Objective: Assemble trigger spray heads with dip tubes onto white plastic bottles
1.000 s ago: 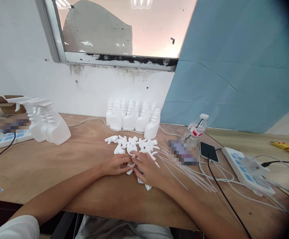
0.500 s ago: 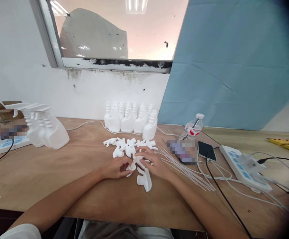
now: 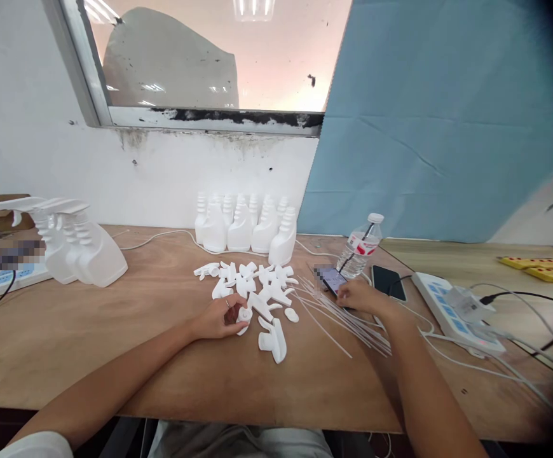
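Note:
My left hand (image 3: 217, 316) is closed on a white spray head (image 3: 244, 315), which shows between thumb and fingers. Its screw opening faces up. My right hand (image 3: 360, 297) lies over the near right edge of a phone (image 3: 334, 280) with a lit screen. Its fingers are bent and bunched together, and what they grip, if anything, is hidden. Several white trigger spray heads (image 3: 245, 280) lie in a loose pile past my left hand. One more spray head (image 3: 276, 340) rests nearer to me, and a small white round piece (image 3: 292, 315) lies beside the pile.
Thin white tubes (image 3: 353, 324) lie right of the pile. White spray bottles without heads (image 3: 241, 226) stand at the wall; bottles with heads (image 3: 93, 254) stand left. A water bottle (image 3: 360, 248), a dark phone (image 3: 388, 283), a power strip (image 3: 455, 315) and cables are at right.
My right hand has left the spray-head pile and moved right to the lit phone. The round white piece and more spray heads are uncovered. My left hand stays beside the pile.

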The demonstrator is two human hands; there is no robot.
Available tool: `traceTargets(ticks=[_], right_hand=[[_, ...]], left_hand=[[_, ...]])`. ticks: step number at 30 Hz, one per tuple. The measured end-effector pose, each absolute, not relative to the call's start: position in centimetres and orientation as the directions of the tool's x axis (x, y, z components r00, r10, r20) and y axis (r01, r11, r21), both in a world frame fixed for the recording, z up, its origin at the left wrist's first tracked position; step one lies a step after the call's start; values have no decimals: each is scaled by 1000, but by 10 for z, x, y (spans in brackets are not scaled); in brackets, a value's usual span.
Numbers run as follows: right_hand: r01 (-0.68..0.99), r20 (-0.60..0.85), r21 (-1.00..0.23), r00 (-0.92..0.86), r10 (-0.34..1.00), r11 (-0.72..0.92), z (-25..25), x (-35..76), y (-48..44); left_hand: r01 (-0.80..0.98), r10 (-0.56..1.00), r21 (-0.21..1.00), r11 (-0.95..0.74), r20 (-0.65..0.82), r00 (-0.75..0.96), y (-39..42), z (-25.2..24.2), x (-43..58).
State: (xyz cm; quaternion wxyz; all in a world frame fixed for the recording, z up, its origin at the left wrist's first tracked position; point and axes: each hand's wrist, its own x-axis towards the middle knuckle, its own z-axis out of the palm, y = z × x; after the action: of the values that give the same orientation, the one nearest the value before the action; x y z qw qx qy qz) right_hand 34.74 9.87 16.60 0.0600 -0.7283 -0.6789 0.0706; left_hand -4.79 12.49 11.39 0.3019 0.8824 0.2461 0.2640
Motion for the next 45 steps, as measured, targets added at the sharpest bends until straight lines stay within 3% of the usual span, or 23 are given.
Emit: traceTargets(ticks=[3,9,14,16,18,21,24,27,30,34,38,40,45], right_hand=[[982,-104,-188,-4,995,-16,159,329,102],[994,-89,-103,36,995,-45,168,312,100],[986,172,-44,168,971,-163,180,309,99],[975,324,-171,192,926,-142,182,303,98],[904,441,-428,212,872,-4,183,293,97],[524,437,-810,240,867,264,184,269,94],[143,343,-935,127,931,325,180,239,90],[29,341,-940,-17,940,341,167,210,85],[63,355,-928,-152,922,368,150,190,80],[275,322,-870,-314,893,410,137,181,79],[495,356,-651,-470,808,575,138,185,81],[509,384,-615,-474,793,602,141,187,80],[413,491,-714,-280,825,565,145,181,75]], left_hand=[[274,591,655,-704,327,738,125,114,-48],[289,596,669,-685,287,750,124,118,-49],[276,601,686,-673,291,745,125,115,-48],[272,605,710,-650,268,749,126,114,-48],[265,607,730,-630,251,754,126,114,-47],[245,592,727,-641,266,761,127,116,-46],[225,563,701,-676,296,772,127,118,-45],[204,538,679,-705,325,778,128,117,-44],[181,514,666,-723,345,785,130,114,-44],[180,509,654,-735,355,784,130,113,-44],[167,488,621,-766,391,781,130,115,-44],[168,481,607,-777,400,780,130,115,-45],[161,498,642,-750,386,777,130,115,-45]])
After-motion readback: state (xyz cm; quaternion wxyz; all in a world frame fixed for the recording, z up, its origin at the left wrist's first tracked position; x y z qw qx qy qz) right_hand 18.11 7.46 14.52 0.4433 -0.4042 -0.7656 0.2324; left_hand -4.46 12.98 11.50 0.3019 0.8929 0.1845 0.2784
